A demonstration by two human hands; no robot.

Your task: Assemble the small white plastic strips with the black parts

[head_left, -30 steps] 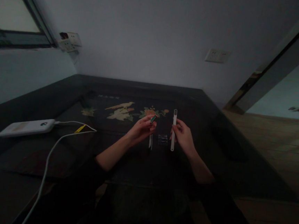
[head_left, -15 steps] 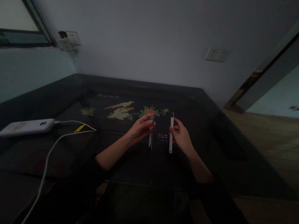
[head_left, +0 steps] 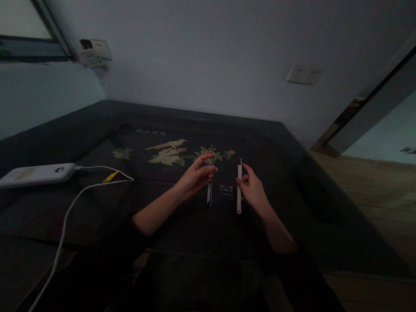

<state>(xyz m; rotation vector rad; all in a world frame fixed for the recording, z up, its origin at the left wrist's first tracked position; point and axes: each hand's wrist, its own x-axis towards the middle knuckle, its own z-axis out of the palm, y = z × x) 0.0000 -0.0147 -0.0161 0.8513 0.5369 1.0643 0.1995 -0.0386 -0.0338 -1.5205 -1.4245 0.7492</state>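
A dim room with pale walls holds a dark desk (head_left: 297, 222) whose top bears an inlaid picture of birds and flowers (head_left: 171, 154) toward its far side. On the back wall sits a white socket plate (head_left: 303, 74), and another socket (head_left: 93, 51) is fixed near the left corner beside a window frame. At the left of the desk lies a white power bank (head_left: 33, 174), with a white cable (head_left: 67, 216) running from it toward the near edge and a small yellow tag (head_left: 111, 176) beside the plug end. The person's left hand (head_left: 193, 179) is raised just above the desk, its fingertips pinched closed on a small green battery (head_left: 212, 160) held upright. Below that hand a thin pale strip (head_left: 209, 195) lies on the desk; what it is cannot be told. The right hand (head_left: 252, 191) grips a long slim white remote-like stick (head_left: 239, 185) between thumb and fingers, holding it lengthwise, pointing away from the person. Between the two hands, on the desk, rests a small clear ribbed piece (head_left: 226, 191), near both but touched by neither. Dark sleeves cover both forearms from the elbow back.
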